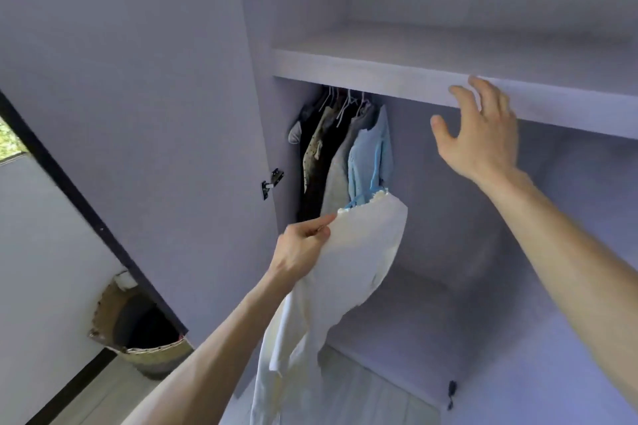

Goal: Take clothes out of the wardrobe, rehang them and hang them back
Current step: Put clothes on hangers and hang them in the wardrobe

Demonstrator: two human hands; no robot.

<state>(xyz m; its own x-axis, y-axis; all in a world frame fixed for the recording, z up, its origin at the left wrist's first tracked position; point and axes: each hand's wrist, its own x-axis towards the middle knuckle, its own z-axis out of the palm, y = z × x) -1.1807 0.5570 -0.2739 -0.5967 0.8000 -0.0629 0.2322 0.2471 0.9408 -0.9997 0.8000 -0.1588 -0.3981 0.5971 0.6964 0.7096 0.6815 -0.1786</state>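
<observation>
1. Head view, the hands: the left hand is in the middle of the frame. Its thumb and fingers pinch the frilled top edge of a white garment. The right hand is raised in the upper right with its fingers spread, and it holds nothing. It is just in front of the front edge of the wardrobe shelf. I cannot tell if it touches the edge.

2. Head view, the relation that matters: the white garment hangs down from the left hand, and its long axis runs from the centre toward the bottom of the frame. I see no hanger in it. The hanging clothes are above it and slightly to the left, pushed together at the left end under the shelf. Their white hangers show at the top. A light blue garment is the one closest to the white garment. The shelf hides the rail. The free right hand is level with the hangers and to their right, so I judge it the better one to take a hanger.

3. Head view, writing: I can read no brand, label or text anywhere. A woven basket stands in the lower left of the frame, behind the open wardrobe door.
</observation>
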